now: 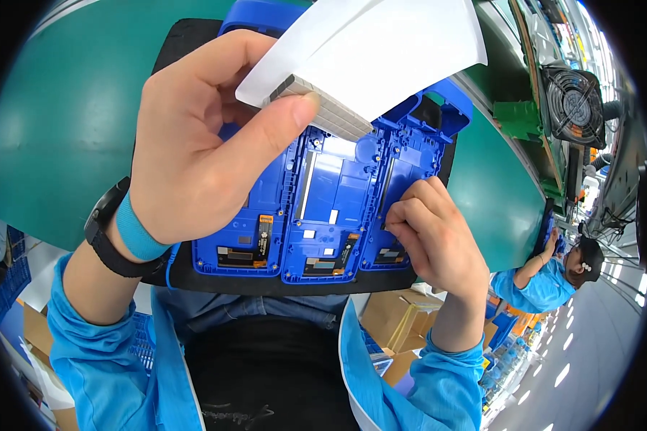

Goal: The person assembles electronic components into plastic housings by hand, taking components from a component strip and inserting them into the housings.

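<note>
My left hand [194,151] grips a white backing sheet [388,57], thumb pressed over a row of small grey adhesive strips [334,117] along its lower edge. Below lie blue plastic housings side by side: a left one [226,248], partly hidden by my left hand, a middle one [327,190] and a right one [410,161]. Each has a flat cable with orange ends near its lower part. Over the right housing my right hand [442,237] is closed in a pinch, fingertips close to its surface. Whatever those fingertips hold is hidden.
A black mat [183,54] lies under the housings on a green table [65,129]. A black fan [574,106] stands at the right. Cardboard boxes [395,316] are below the table edge. Farther right, a co-worker in a blue jacket [528,287] sits at the table.
</note>
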`<state>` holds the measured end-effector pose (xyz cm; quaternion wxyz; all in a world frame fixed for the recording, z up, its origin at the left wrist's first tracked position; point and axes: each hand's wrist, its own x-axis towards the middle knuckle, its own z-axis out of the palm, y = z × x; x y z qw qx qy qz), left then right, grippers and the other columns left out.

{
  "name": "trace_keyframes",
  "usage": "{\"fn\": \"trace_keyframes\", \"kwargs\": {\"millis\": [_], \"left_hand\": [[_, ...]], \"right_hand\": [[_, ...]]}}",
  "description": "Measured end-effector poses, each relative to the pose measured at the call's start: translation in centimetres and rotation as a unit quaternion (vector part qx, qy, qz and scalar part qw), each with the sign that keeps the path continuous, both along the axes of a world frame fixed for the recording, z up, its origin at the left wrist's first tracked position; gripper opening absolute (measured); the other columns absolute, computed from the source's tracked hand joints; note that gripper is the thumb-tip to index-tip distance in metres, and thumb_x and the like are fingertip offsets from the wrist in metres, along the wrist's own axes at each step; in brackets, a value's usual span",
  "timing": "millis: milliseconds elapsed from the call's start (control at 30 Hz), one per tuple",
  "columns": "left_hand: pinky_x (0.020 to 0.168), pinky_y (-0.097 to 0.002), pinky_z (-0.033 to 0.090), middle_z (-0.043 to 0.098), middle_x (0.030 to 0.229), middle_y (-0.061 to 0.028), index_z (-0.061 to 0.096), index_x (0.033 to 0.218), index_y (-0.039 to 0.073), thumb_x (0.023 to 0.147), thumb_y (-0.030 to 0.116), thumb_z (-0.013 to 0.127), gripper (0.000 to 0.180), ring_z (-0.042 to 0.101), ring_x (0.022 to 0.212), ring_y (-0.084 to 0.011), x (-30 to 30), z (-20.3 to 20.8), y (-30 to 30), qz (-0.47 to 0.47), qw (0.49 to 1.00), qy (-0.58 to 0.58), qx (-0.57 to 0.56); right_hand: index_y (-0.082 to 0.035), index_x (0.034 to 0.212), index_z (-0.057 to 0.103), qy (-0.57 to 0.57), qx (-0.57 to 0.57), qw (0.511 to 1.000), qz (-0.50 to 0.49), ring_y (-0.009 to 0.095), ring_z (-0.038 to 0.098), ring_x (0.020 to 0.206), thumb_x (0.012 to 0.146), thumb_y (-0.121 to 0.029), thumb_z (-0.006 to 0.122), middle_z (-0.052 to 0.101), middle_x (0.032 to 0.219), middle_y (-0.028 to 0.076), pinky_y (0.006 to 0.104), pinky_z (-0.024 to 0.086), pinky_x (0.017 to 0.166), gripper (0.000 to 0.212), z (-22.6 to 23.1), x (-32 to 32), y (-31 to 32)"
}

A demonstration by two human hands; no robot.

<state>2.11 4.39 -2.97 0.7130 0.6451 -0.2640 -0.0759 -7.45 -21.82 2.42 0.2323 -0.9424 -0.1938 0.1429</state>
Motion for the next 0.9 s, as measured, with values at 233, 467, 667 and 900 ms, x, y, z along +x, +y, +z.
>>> {"fn": "trace_keyframes", "kwargs": {"millis": [233, 467, 667, 900], "left_hand": [[0.080, -0.0208, 0.051, 0.067, 0.104, -0.0099, 0.056, 0.120, -0.004, 0.095, 0.009, 0.063, 0.029, 0.063, 0.095, -0.0093, -0.04, -0.11, 0.06, -0.010, 1.000, -0.008, -0.005], [0.080, -0.0213, 0.052, 0.067, 0.104, -0.0109, 0.056, 0.119, -0.004, 0.096, 0.011, 0.063, 0.029, 0.064, 0.096, -0.0104, 0.07, -0.17, 0.24, -0.014, 1.000, -0.019, 0.003], [0.080, -0.0215, 0.052, 0.067, 0.104, -0.0113, 0.056, 0.120, -0.004, 0.095, 0.011, 0.063, 0.029, 0.065, 0.095, -0.0105, 0.12, -0.50, 0.09, -0.013, 1.000, -0.024, -0.005], [0.080, -0.0219, 0.053, 0.067, 0.103, -0.0118, 0.056, 0.119, -0.004, 0.095, 0.010, 0.062, 0.028, 0.065, 0.094, -0.0107, 0.03, -0.27, 0.24, -0.018, 1.000, -0.015, 0.001]], "right_hand": [[-0.002, 0.085, 0.060, 0.002, 0.002, 1.000, 0.005, 0.028, 0.050, 0.080, 0.076, 0.003, 0.067, 0.052, 0.084, 0.010, 0.0354, 0.044, 0.070, 0.012, 0.01, -0.04, -0.02], [-0.002, 0.085, 0.060, -0.005, 0.000, 1.000, 0.006, 0.028, 0.050, 0.079, 0.076, 0.003, 0.067, 0.052, 0.084, 0.010, 0.0355, 0.043, 0.069, 0.013, -0.20, -0.12, 0.11], [-0.002, 0.086, 0.060, -0.016, 0.002, 1.000, 0.009, 0.028, 0.049, 0.077, 0.076, 0.003, 0.068, 0.053, 0.083, 0.010, 0.0353, 0.043, 0.068, 0.013, -0.37, -0.20, 0.04], [-0.002, 0.084, 0.061, -0.037, -0.013, 0.999, 0.004, 0.028, 0.051, 0.077, 0.074, 0.001, 0.072, 0.054, 0.082, 0.010, 0.0360, 0.044, 0.067, 0.016, -0.53, -0.67, 0.22]]}}
